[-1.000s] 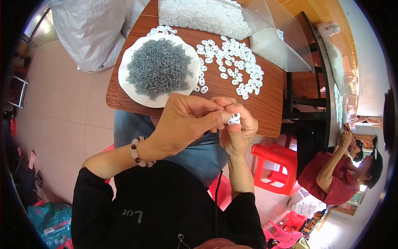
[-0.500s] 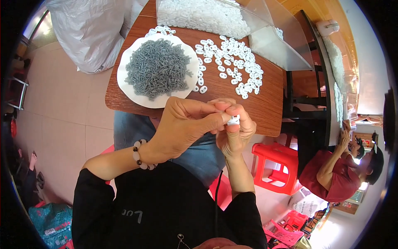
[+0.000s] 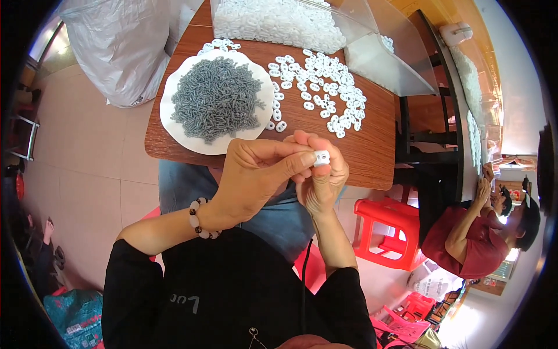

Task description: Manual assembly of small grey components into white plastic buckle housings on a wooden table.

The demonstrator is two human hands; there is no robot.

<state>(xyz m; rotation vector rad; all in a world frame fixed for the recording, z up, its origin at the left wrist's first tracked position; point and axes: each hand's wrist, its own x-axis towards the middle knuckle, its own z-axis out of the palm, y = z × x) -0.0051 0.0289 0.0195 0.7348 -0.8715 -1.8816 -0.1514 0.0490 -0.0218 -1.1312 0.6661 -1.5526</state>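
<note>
A small white plastic piece with two holes sits between my two hands, just in front of the table's near edge. My right hand pinches it between thumb and fingers. My left hand, with a beaded bracelet at the wrist, has its thumb and forefinger pressed together at the piece's left edge. Whether those fingers also hold something smaller is hidden. Beyond them, a white scalloped plate bears a heap of small grey ribbed plastic pieces. Many similar white two-hole pieces lie scattered to its right.
The brown wooden table carries a clear-walled bin of white pieces at the back. A large white sack stands at left. On the right are a red stool and a person in a dark red shirt at another table.
The white plastic piece has turned in my fingers, so its two-hole face now shows. Both hands have shifted slightly left and up, still together.
</note>
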